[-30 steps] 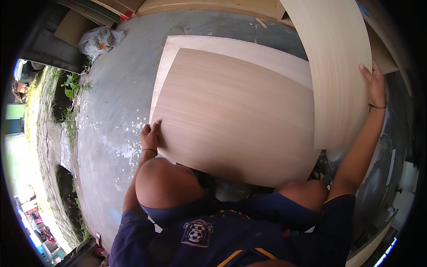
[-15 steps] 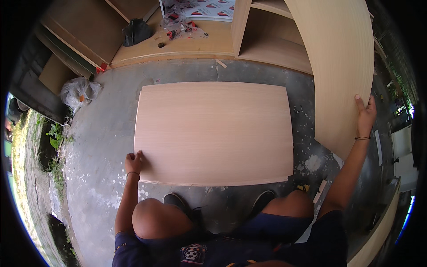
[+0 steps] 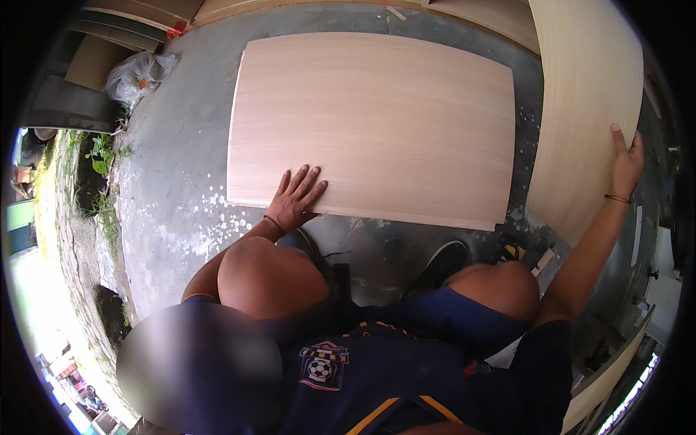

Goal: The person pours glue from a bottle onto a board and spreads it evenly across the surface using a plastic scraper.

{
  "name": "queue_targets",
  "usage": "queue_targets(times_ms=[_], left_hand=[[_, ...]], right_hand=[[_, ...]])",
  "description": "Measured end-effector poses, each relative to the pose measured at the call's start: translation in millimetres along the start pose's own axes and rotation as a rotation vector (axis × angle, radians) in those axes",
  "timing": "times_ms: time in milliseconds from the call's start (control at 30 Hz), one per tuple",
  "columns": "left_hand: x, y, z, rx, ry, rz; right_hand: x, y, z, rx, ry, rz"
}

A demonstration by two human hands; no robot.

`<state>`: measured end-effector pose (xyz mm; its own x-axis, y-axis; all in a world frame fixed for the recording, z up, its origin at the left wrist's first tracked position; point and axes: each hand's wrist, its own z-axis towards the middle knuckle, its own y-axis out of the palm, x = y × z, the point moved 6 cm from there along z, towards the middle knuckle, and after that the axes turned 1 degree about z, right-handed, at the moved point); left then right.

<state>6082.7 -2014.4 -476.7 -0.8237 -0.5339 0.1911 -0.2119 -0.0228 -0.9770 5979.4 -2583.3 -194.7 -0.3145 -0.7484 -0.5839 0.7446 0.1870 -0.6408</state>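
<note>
Floor: grey concrete (image 3: 174,156), white paint spatter left of the stack and at right.
Panel stack: pale wood-grain boards (image 3: 370,123) lying flat on the concrete in front of the person's knees; edges slightly offset at the left side and near right corner. How many boards, cannot tell.
Held panel: long pale wood-grain sheet (image 3: 587,87) at the person's right, apart from the stack, running out of view at the top; its lower end is near the floor, contact unclear.
Shirt: dark navy jersey (image 3: 435,362), orange trim, football crest on the chest.
Bag: crumpled translucent plastic (image 3: 138,78) on the floor, far left, near leaning boards (image 3: 101,58).
Right shoe: dark, pale-edged (image 3: 444,261), just short of the stack's near edge.
Left hand: palm down (image 3: 293,199) over the stack's near edge, left of centre; fingers spread on the top face, thumb toward the edge, not closed around anything.
Right hand: closed (image 3: 628,161) on the held panel's outer edge, thumb on the visible face, other fingers partly hidden.
Offcut: small wood strip (image 3: 396,13) on the floor beyond the stack.
Wristbands: thin dark cords, left (image 3: 274,223) and right (image 3: 618,198).
</note>
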Motion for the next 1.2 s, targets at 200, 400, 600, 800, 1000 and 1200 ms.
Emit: queue_targets(times_ms=[200, 400, 600, 800, 1000, 1200], left_hand=[[-4, -5, -10, 0.143, 0.059, 0.023], [-3, -11, -25, 0.254, 0.130, 0.089], [7, -98, -10, 0.350, 0.203, 0.128], [10, -240, 43, 0.640, 0.166, 0.272], [-12, -384, 117, 0.962, 0.098, 0.475], [-1, -500, 129, 0.861, 0.049, 0.403]], right_hand=[[25, -12, -5, -0.005, 0.034, -0.021], [37, -22, -7, 0.013, -0.015, -0.054], [36, -39, 7, 0.139, -0.035, -0.218], [36, -91, 41, 0.384, -0.028, -0.397], [40, -158, 80, 0.620, -0.038, -0.551], [64, -221, 101, 0.730, -0.105, -0.614]])
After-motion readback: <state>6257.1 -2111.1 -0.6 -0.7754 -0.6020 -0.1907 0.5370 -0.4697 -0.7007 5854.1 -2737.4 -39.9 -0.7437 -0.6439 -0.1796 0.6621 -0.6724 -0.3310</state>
